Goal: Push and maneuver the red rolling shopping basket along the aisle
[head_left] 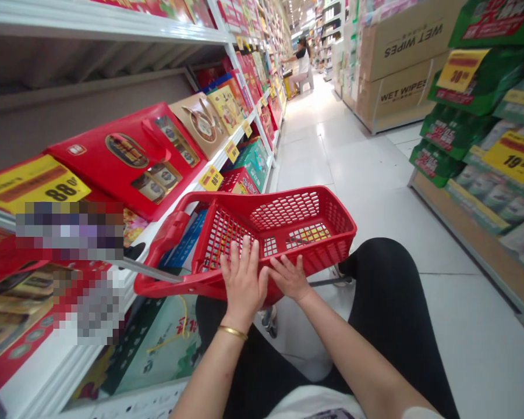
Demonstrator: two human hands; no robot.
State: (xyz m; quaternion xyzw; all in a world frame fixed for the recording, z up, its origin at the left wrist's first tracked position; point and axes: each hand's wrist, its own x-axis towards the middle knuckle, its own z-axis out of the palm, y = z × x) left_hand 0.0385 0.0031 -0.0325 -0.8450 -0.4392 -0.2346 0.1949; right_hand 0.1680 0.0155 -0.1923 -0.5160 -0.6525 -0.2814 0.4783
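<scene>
A red plastic shopping basket with a lattice wall and a grey metal pull bar stands between the knees, its inside bare. My left hand, with a gold bangle at the wrist, lies on the basket's near side, fingers spread. Beside it my right hand rests on the near rim, its fingers also apart. The two hands nearly meet at the thumbs. Neither holds anything. The basket's red handle end points left, close to the shelf.
Shelves with a red gift box and yellow price tags run along the left. At right stand green packs and wet wipes cartons. A tiled aisle leads to a seated person.
</scene>
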